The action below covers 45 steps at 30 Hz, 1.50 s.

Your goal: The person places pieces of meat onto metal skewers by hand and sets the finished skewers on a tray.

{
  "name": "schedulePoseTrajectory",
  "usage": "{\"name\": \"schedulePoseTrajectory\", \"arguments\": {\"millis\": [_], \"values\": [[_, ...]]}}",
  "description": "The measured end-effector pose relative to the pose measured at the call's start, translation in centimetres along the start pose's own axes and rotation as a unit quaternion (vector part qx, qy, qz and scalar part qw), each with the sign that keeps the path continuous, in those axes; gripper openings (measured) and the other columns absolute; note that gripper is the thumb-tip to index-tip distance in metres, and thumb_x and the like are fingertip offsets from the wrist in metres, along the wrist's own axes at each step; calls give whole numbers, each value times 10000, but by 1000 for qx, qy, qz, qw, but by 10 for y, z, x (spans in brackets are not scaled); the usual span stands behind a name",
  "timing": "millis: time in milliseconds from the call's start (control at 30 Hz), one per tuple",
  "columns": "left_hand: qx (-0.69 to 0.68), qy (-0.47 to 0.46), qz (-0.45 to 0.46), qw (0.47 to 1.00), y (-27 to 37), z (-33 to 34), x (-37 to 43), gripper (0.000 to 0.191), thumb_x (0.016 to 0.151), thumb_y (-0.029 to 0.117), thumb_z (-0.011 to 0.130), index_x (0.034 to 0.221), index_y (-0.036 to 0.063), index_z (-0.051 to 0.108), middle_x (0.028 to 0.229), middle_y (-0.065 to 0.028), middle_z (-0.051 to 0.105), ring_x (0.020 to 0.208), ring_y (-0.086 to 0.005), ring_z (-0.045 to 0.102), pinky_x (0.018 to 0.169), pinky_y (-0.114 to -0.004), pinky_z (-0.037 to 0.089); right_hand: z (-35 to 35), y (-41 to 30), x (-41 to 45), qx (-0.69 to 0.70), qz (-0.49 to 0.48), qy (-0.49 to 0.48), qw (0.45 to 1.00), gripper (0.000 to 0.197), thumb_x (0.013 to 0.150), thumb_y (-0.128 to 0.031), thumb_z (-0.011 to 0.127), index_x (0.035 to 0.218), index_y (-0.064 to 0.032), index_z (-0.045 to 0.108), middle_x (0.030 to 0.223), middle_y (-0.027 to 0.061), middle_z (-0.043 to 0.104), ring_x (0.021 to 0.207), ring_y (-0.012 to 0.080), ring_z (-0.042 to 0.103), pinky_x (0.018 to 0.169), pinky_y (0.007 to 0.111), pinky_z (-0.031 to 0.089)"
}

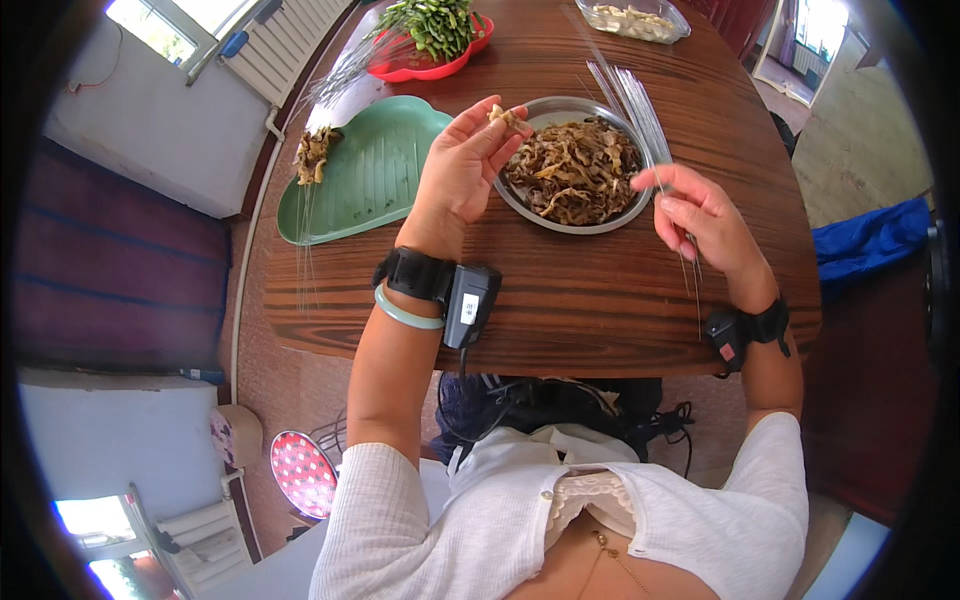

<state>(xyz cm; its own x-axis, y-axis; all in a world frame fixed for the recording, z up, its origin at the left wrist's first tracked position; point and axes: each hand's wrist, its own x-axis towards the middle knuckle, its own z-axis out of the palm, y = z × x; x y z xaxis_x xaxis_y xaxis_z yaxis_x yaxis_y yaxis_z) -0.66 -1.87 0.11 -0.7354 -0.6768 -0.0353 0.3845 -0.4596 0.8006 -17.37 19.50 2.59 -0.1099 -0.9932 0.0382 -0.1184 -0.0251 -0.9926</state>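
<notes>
My left hand [469,154] pinches a small piece of pale mushroom [508,118] between thumb and fingertips, above the left rim of a round metal bowl [574,226]. Shredded brown mushrooms [574,172], apparently oyster mushrooms, are heaped in that bowl. To its right, my right hand [701,214] grips a few thin metal skewers [696,277], whose lower ends hang below the fingers; how many is unclear. A bundle of the same skewers [641,105] lies against the bowl's right side. Skewered mushrooms [313,154] rest on the left end of a green plastic tray [375,172], their skewer ends sticking out over its near edge.
Behind the tray, a red plastic tray [431,73] carries green vegetable pieces [431,30] on skewers. A clear container [637,22] with pale food stands at the far right of the wooden table [540,300]. Blue cloth [870,236] lies beyond the table's right edge.
</notes>
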Motion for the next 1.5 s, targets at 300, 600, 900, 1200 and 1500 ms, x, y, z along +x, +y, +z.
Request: {"name": "schedulePoseTrajectory", "arguments": {"millis": [300,600,900,1200,1500], "values": [[-18,22,27,999,4,-6,-9,196,895,104,496,1076,29,486,998,-139,603,882,-194,613,755,-242,518,20,-20,-7,-49,208,-137,967,217,904,-135,412,1014,-8,550,570,-4,524,432,18,420,410,148,333],[-23,49,51,997,8,-11,-7,194,894,136,507,1059,34,521,984,-129,612,884,-187,615,759,-232,516,16,-18,-2,-53,242,-173,953,207,891,-113,404,966,12,552,558,4,523,433,32,430,421,167,347],[-9,51,55,997,8,-13,-7,206,887,135,518,1064,32,540,971,-119,615,890,-183,613,766,-227,520,10,-25,-2,-69,246,-184,949,192,886,-102,406,927,9,558,555,3,523,434,29,439,422,163,348],[37,47,75,995,7,-9,-9,218,888,126,515,1086,35,524,968,-118,617,892,-187,615,772,-238,515,11,-26,-2,-59,240,-175,953,189,881,-96,406,910,9,560,560,-1,521,435,25,434,422,163,346],[49,27,86,995,8,-7,-10,220,890,122,512,1089,30,520,948,-114,617,878,-176,616,753,-224,515,10,-16,-1,-46,247,-162,954,210,898,-134,404,916,6,560,540,-3,513,420,28,422,411,165,337]]}}
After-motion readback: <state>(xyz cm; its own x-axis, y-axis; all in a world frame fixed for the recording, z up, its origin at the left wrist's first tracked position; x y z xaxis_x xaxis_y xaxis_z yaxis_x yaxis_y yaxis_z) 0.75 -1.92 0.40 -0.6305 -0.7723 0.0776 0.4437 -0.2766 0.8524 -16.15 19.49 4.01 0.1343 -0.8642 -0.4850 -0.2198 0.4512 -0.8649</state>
